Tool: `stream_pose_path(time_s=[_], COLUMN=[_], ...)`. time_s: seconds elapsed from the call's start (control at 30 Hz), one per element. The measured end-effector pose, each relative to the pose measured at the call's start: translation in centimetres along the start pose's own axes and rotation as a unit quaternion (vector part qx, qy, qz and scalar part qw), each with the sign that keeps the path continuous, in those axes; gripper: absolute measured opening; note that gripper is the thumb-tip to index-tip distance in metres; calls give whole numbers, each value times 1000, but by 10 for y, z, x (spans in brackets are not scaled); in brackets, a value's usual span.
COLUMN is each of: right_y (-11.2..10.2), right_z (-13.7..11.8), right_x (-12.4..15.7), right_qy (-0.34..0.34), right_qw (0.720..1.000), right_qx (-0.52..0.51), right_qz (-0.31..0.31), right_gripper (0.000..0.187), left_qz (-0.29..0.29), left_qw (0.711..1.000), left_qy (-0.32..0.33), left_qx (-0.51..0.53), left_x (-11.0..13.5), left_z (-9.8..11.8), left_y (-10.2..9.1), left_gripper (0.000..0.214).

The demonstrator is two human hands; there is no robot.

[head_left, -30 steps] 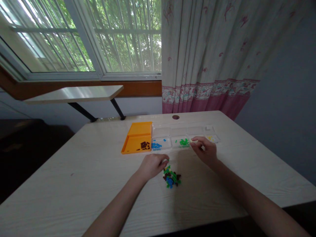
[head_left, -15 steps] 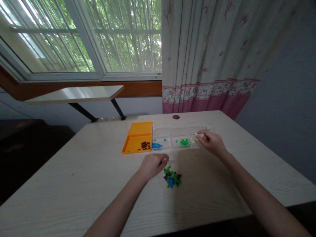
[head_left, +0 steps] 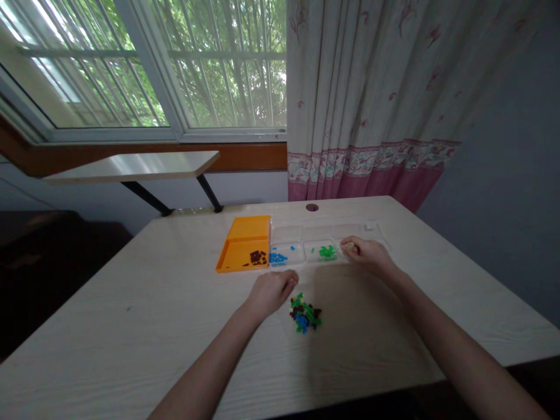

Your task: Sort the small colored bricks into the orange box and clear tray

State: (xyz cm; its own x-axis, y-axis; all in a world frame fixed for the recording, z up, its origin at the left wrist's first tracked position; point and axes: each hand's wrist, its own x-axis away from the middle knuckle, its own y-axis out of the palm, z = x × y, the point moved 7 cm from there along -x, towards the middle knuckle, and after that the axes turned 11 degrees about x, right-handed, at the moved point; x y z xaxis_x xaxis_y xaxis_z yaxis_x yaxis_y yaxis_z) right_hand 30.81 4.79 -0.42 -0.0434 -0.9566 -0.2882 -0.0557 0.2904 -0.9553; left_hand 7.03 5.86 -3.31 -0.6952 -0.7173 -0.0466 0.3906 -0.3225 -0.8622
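My left hand (head_left: 272, 293) hovers behind the small pile of mixed bricks (head_left: 305, 315), with its fingers curled together; whatever they hold is hidden. Green, brown, blue and a few yellow pieces make up that pile. Over the right part of the clear divided tray (head_left: 318, 231) is my right hand (head_left: 366, 252), its fingers closed near some pale pieces; I cannot make out what is in its grip. Green bricks (head_left: 327, 252) lie in the compartment just left of it, blue bricks (head_left: 277, 258) one further left. Dark brown bricks (head_left: 258, 257) rest in the orange tray (head_left: 238, 246).
The trays stand side by side on a pale wooden table (head_left: 184, 332). A raised shelf (head_left: 144, 166) on black legs is at the back left. Behind the table hang a patterned curtain (head_left: 363, 116) and a barred window. A round hole (head_left: 312, 207) sits near the rear edge.
My right hand has dropped lower and turned slightly over the right compartment, its fingers more curled. My left hand has barely moved; the pile looks the same.
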Motion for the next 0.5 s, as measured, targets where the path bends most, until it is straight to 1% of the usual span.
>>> stream_pose_path(time_s=[0.13,0.2,0.27,0.4,0.5], right_y=[2,3,4,7,9], right_z=[-44,-65,-82,-99,-104], right_x=[11,18,23,30,33], right_qy=[-85,-126,-155,-199,-216], right_qw=[996,990,986,978,975], right_qx=[-32,-53,-59,-57,-55], right_qz=[1,-14,-27,-32,-6], right_gripper=[21,20,20,19,19], left_qz=[-4,-4,-3,8,22], left_qw=[1000,1000,1000,1000,999], left_qy=[-5,-7,-9,-8,3], left_qx=[7,9,3,-3,42], left_x=[-1,-1,-1,-1,-1], left_z=[0,1,0,-1,0], left_y=[0,0,1,1,2], left_gripper=[24,24,23,23,24])
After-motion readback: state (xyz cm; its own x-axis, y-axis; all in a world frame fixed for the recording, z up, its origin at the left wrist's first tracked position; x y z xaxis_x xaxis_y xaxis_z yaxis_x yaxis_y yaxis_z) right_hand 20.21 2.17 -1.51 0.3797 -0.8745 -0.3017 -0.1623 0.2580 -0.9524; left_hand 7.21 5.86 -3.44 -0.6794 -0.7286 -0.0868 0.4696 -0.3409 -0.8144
